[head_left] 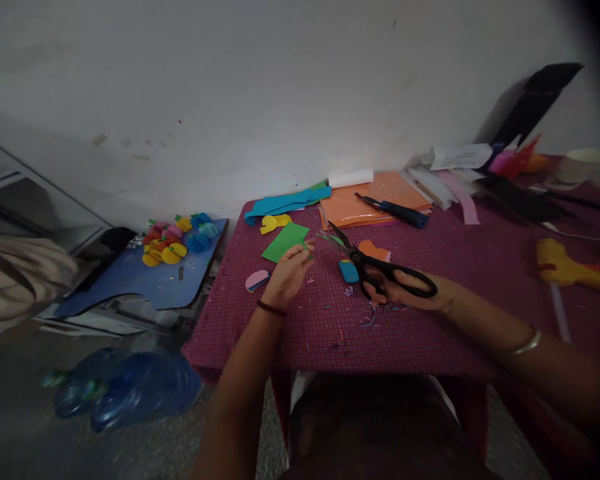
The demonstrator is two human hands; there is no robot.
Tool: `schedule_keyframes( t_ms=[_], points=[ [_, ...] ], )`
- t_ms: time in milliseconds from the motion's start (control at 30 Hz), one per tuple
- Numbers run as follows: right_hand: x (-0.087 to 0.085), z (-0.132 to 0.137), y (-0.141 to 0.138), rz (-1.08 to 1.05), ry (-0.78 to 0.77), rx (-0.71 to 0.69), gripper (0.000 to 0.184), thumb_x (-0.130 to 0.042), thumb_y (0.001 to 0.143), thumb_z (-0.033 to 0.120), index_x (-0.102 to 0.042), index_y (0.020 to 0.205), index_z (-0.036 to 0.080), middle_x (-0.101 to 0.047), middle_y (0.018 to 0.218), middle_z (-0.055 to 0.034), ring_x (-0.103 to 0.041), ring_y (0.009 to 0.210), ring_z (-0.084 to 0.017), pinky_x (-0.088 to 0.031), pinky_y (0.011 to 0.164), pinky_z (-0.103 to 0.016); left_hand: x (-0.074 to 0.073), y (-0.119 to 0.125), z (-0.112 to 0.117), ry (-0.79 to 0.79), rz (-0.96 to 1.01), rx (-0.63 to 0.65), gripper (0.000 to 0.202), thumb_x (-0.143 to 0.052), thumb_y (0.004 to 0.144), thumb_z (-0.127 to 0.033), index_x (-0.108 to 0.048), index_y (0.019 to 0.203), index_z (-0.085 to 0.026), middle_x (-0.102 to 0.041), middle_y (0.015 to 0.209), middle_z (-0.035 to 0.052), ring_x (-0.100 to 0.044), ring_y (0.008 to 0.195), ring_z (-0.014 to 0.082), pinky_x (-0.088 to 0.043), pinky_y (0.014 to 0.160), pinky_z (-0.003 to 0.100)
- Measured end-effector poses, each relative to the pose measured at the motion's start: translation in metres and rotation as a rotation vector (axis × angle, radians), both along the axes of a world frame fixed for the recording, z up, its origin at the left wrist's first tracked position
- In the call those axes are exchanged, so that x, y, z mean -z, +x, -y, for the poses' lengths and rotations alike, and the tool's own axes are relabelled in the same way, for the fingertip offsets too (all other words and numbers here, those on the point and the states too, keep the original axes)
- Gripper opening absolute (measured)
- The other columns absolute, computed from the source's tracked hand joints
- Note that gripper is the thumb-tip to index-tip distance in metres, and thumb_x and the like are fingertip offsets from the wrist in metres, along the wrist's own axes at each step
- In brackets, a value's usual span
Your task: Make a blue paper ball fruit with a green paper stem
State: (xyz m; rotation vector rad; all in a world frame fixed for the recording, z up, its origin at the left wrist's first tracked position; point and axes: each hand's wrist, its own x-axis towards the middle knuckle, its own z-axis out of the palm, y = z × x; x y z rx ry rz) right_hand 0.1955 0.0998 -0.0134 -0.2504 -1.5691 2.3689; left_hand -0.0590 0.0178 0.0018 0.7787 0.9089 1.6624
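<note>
My left hand (291,272) is closed around the near edge of a green paper sheet (286,241), above the table. In my right hand (397,288) is a pair of black-handled scissors (367,263), its blades apart and pointing toward the green sheet without touching it. Below the scissors lies a small blue block-like item (349,271), with orange paper cutouts (375,251) behind it. Rounded pink and blue cutouts (257,280) rest left of my left hand. Yellow cutouts (275,223) lie beyond the green sheet.
Blue paper strips (287,202), an orange paper pack (380,197) and a dark-blue cutter-like tool (395,211) lie at the back. A yellow glue gun (570,267) is at right. Colourful paper fruit shapes (167,243) sit on a low blue table (160,287); large bottles (140,387) lie on the floor.
</note>
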Motion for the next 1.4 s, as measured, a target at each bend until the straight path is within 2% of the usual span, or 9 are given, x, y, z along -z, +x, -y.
schedule_keyframes(
  t_ms=[100,200,267,333,467,567,733,1100,1400],
  points=[
    [0.002,0.004,-0.002,-0.026,-0.164,-0.141,0.058,-0.065,0.078,0.051,-0.047,0.124,0.021,-0.059,0.094,-0.0044,-0.057,0.078,-0.015,-0.046,0.089,-0.043,-0.003,-0.005,0.000,0.057,0.209,-0.005,0.005,-0.065,0.074,-0.014,-0.064,0.074,-0.019,-0.066,0.110,0.0039,-0.058,0.102,0.0157,-0.046,0.083,0.030],
    [0.003,0.012,-0.006,-0.033,-0.303,-0.185,0.055,-0.064,0.081,0.049,-0.044,0.126,0.023,-0.059,0.093,-0.0034,-0.059,0.085,-0.018,-0.047,0.088,-0.047,-0.004,-0.010,-0.002,0.059,0.291,-0.164,0.008,-0.065,0.075,-0.012,-0.063,0.075,-0.019,-0.068,0.094,0.0008,-0.061,0.085,0.0116,-0.046,0.079,0.028],
    [0.002,0.018,-0.010,-0.031,-0.374,-0.183,0.049,-0.062,0.084,0.047,-0.045,0.124,0.024,-0.060,0.092,-0.0027,-0.060,0.086,-0.017,-0.049,0.085,-0.044,-0.004,-0.013,-0.003,0.048,0.302,-0.280,0.009,-0.065,0.074,-0.009,-0.063,0.074,-0.018,-0.067,0.083,-0.0008,-0.059,0.069,0.0071,-0.045,0.072,0.023],
    [0.001,0.023,-0.015,-0.026,-0.389,-0.192,0.043,-0.060,0.086,0.045,-0.047,0.121,0.022,-0.062,0.091,-0.0033,-0.062,0.082,-0.016,-0.051,0.081,-0.038,-0.005,-0.016,-0.004,0.028,0.314,-0.331,0.010,-0.065,0.074,-0.007,-0.063,0.074,-0.016,-0.065,0.075,-0.0020,-0.055,0.059,0.0044,-0.044,0.066,0.020],
    [0.002,0.028,-0.026,-0.045,-0.368,-0.224,0.039,-0.059,0.087,0.045,-0.051,0.115,0.019,-0.064,0.089,-0.0042,-0.064,0.076,-0.015,-0.052,0.077,-0.034,-0.004,-0.018,-0.004,-0.020,0.354,-0.305,0.007,-0.062,0.079,-0.008,-0.064,0.076,-0.014,-0.060,0.060,-0.0029,-0.056,0.056,0.0055,-0.046,0.066,0.020],
    [0.007,0.030,-0.033,-0.049,-0.382,-0.229,0.037,-0.060,0.086,0.045,-0.054,0.112,0.020,-0.064,0.089,-0.0035,-0.064,0.076,-0.014,-0.052,0.079,-0.035,-0.001,-0.017,-0.005,-0.051,0.393,-0.278,0.011,-0.059,0.083,-0.009,-0.063,0.073,-0.013,-0.062,0.062,-0.0012,-0.058,0.057,0.0060,-0.048,0.069,0.021],
    [0.019,0.034,-0.036,-0.053,-0.384,-0.114,0.037,-0.066,0.084,0.037,-0.055,0.116,0.022,-0.065,0.091,-0.0029,-0.064,0.081,-0.014,-0.054,0.076,-0.034,-0.002,-0.011,-0.006,-0.074,0.455,-0.261,0.017,-0.056,0.086,-0.011,-0.060,0.069,-0.014,-0.063,0.063,-0.0009,-0.059,0.058,0.0049,-0.050,0.067,0.019],
    [0.022,0.031,-0.034,-0.062,-0.337,-0.100,0.034,-0.064,0.084,0.044,-0.060,0.105,0.017,-0.067,0.086,-0.0046,-0.065,0.068,-0.014,-0.054,0.075,-0.035,-0.009,-0.001,-0.002,-0.092,0.462,-0.224,0.018,-0.057,0.085,-0.012,-0.060,0.068,-0.015,-0.061,0.064,-0.0008,-0.058,0.060,0.0064,-0.051,0.070,0.021],
    [0.019,0.033,-0.033,-0.063,-0.348,-0.098,0.043,-0.063,0.084,0.043,-0.054,0.120,0.021,-0.067,0.086,-0.0030,-0.064,0.069,-0.013,-0.053,0.075,-0.036,-0.002,0.000,-0.001,-0.076,0.426,-0.167,0.012,-0.062,0.081,-0.012,-0.060,0.069,-0.014,-0.060,0.066,-0.0003,-0.058,0.063,0.0073,-0.050,0.069,0.022]
  ],
)
